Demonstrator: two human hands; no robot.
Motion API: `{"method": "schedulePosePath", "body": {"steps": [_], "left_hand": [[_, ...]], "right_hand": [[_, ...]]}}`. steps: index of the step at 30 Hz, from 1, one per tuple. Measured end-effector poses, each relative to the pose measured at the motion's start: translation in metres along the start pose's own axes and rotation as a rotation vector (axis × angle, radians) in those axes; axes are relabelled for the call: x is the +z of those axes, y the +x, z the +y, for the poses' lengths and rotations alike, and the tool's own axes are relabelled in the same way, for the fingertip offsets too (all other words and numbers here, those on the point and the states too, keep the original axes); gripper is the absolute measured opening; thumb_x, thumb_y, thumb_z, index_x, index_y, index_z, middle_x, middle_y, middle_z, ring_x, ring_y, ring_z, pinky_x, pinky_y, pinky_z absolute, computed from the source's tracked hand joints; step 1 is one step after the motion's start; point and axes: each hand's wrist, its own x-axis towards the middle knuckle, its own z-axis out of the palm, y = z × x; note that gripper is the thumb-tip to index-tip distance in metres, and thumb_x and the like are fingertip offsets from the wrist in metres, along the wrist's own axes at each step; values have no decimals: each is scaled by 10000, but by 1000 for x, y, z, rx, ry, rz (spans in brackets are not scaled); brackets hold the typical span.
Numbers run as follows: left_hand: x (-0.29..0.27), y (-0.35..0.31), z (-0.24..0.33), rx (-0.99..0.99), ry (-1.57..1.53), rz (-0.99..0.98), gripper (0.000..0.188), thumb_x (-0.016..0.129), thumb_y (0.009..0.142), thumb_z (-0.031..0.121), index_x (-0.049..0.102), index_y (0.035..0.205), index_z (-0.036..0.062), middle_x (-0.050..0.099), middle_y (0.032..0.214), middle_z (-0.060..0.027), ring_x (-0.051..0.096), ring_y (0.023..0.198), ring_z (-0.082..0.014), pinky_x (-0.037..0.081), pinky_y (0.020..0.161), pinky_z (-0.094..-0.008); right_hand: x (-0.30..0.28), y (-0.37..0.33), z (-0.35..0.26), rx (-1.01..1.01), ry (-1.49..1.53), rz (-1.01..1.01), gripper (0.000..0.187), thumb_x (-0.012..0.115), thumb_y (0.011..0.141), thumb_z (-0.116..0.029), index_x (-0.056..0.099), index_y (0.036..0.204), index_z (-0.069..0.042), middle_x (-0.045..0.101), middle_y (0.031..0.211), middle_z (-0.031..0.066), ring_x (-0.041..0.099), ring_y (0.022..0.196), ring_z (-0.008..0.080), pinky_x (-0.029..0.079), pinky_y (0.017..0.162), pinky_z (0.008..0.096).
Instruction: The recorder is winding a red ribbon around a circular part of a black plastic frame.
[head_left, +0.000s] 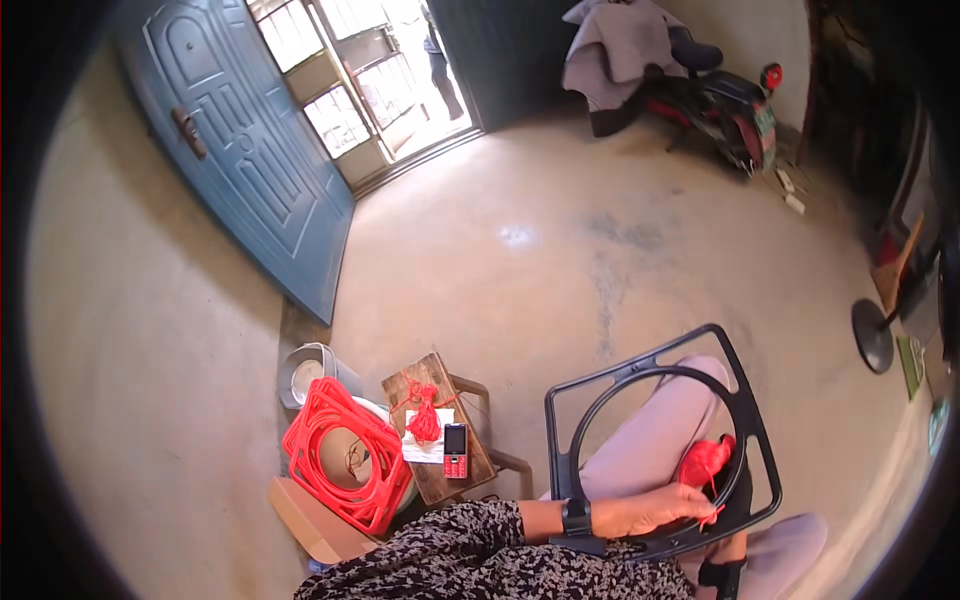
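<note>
Patterned dark-&-pale sleeve (450, 545) is nearest, w/ a blk wrist strap (577, 517) at its end; beyond it L hand (655, 508) reaches across the lower side of a blk frame (566, 480), fingertips pinched narrow on a bit of red cord (711, 515) at the ring's lower R edge. R forearm (732, 548) comes up behind the frame's bottom bar; R hand itself is hidden, so can't tell if it grips anything. Frame's squarish w/ a big round opening, tilted over the lap, pale trouser leg (650, 430) showing thru the ring & a red bundle (706, 460) behind its R part. To the L, wooden stool (408, 384) holds a red string hank (424, 418) on white paper (418, 453), w/ a red-&-blk phone (456, 450) beside the hank. Just L of stool: stacked red frames (377, 437), cardboard (310, 520) below them, grey bucket (348, 376) behind. Further off, blue door (250, 150) stands ajar by a bright doorway, someone's leg (443, 85) outside; scooter (725, 115) w/ grey-pink cloth (622, 55) at far R
</note>
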Motion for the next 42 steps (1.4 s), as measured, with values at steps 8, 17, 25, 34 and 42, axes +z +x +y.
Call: {"method": "schedulePosePath", "body": {"steps": [8,17,25,34,42], "left_hand": [[3,-4,7,114,-17,53,163,632,857,101,639,1000,23,656,870,15,596,737,-50,478,638,-185],[4,-5,7,30,20,81,165,612,892,196,645,903,35,629,812,23,554,687,-30,438,597,-172],[13,-29,50,-12,51,295,176,620,884,233,627,915,60,616,775,12,577,641,-60,475,577,-206],[-7,-12,31,18,-13,260,180,581,908,140,591,1058,42,617,875,18,605,758,-51,526,675,-202],[-3,-15,27,37,23,244,123,581,909,142,600,968,35,602,823,21,591,731,-40,510,625,-177]], "right_hand": [[62,43,-67,16,216,15,310,504,941,-273,542,1095,-7,590,900,44,578,801,179,500,706,289],[44,22,-67,-62,283,226,350,478,950,-315,542,1079,3,589,901,72,582,811,212,497,729,312],[-31,-29,-123,-221,1243,-5,290,442,968,-356,515,929,-79,410,606,-47,343,449,60,307,458,231],[-142,-126,-71,-417,846,-393,409,383,981,-198,374,1371,-75,560,1181,164,605,975,270,541,797,361],[-117,-145,-73,-188,474,637,189,504,914,-243,470,944,-60,459,730,23,485,623,129,400,583,266]]}}
